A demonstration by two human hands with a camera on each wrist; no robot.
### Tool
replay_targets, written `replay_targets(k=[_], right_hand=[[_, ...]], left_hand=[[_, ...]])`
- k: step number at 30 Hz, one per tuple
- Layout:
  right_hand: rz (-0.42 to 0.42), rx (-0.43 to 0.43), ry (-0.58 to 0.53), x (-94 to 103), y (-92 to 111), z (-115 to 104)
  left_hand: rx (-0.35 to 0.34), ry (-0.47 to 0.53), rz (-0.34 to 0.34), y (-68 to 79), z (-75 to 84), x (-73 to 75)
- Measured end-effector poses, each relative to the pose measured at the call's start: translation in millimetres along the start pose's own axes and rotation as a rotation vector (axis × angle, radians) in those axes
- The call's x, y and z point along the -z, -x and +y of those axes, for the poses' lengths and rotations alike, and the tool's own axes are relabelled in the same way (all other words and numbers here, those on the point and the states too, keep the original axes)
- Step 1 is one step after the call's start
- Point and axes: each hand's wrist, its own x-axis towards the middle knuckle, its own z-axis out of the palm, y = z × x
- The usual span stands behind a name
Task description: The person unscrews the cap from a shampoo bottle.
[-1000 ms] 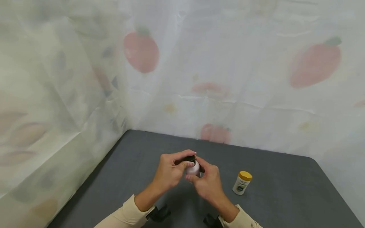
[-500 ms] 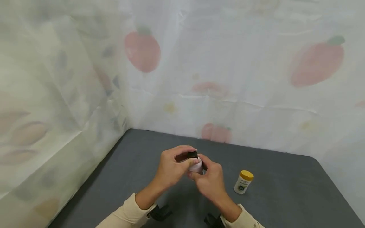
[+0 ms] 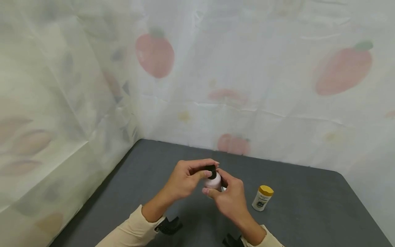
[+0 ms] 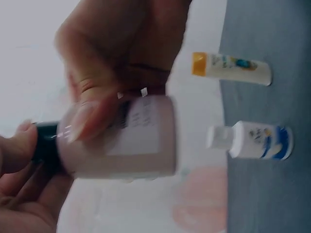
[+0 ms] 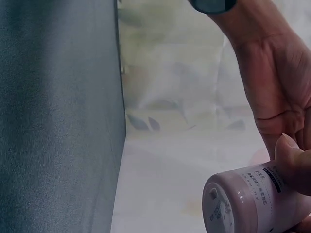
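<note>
A pale pink bottle with a black cap is held up over the dark table, tilted in the head view. My left hand pinches the cap between thumb and fingers. My right hand grips the bottle's body, thumb on the near side and fingers behind. In the left wrist view the bottle lies sideways, its printed label partly covered by a thumb. The right wrist view shows the bottle's base and label; its cap end is out of frame there.
A white bottle with a yellow cap stands on the grey table, right of my right hand. The left wrist view also shows a white bottle with a blue-patterned label. Fruit-printed sheeting hangs behind and at the left.
Both hands have shifted slightly right with the bottle. My left thumb has moved from the bottle's shoulder onto the cap. The yellow-capped bottle has stayed put.
</note>
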Motion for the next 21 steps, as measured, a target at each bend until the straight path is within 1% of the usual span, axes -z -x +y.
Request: replay_targets(k=[4,7,9,11,12,14,17,18,19,21], right_hand=[[-0.003,-0.011,0.014,2.3,1,0],[-0.008,-0.01,0.015,3.8,2,-1],[-0.013,-0.006,0.008,4.7,3,-1],[-0.017,0.003,-0.006,5.1,3,-1],[-0.016,0.008,-0.012,5.5,2,-1],[-0.01,0.021,-0.025,6.3,2,-1],[-0.006,0.032,-0.041,7.8,1,-1],[-0.008,0.03,-0.044,8.3,1,0],[-0.015,0.025,-0.05,8.6,1,0],[-0.031,0.005,-0.056,9.1,3,1]], left_hand=[[-0.027,0.012,0.091,1.8,-3.1,-7.3],[-0.031,0.025,0.155,2.7,-4.2,-11.5],[-0.024,0.031,0.186,2.6,-4.4,-13.5],[-0.026,0.034,0.197,2.0,-4.6,-13.8],[-0.033,0.034,0.189,1.8,-4.4,-13.3],[-0.064,0.057,0.142,1.0,-4.4,-11.0],[-0.125,0.105,0.023,-0.4,-4.0,-5.0],[-0.137,0.126,-0.02,-0.7,-3.8,-2.9],[-0.144,0.145,-0.058,-0.9,-3.8,-1.1],[-0.137,0.152,-0.102,-1.2,-3.5,1.4]])
